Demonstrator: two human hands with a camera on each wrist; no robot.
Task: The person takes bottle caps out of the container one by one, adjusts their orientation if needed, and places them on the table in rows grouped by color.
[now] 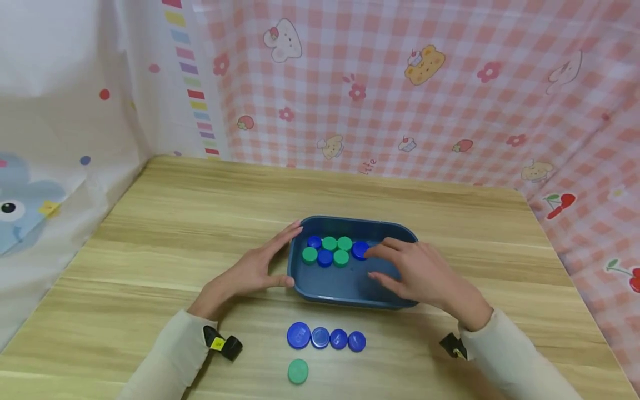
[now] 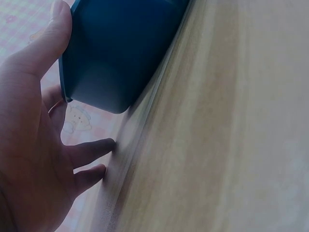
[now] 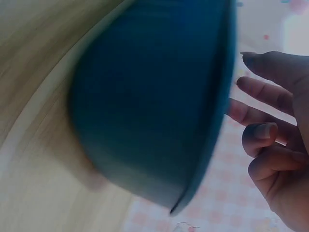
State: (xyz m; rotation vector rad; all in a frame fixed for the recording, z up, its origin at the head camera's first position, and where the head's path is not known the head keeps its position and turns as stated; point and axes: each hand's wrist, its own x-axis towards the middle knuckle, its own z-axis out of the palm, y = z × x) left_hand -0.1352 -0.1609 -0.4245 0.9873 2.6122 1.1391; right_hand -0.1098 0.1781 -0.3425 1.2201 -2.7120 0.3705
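A dark blue tray [image 1: 345,300] stands on the table with several green and blue plastic bottle caps grouped in its far left part. My left hand [image 1: 252,270] holds the tray's left end, its thumb at the near corner and fingertips at the far one. In the left wrist view, the thumb [image 2: 50,38] lies along the tray's rim. My right hand [image 1: 425,272] reaches over the tray's right side. Its index fingertip is right at a blue cap [image 1: 359,250], while the thumb stays apart from it. In the right wrist view, the tray's wall [image 3: 149,96] hides part of the fingers.
In front of the tray, a row of several blue caps [image 1: 320,337] lies on the wooden table [image 1: 200,200]. A single green cap [image 1: 298,371] lies nearer to me. Patterned cloth [image 1: 360,94] hangs behind the table and along both sides.
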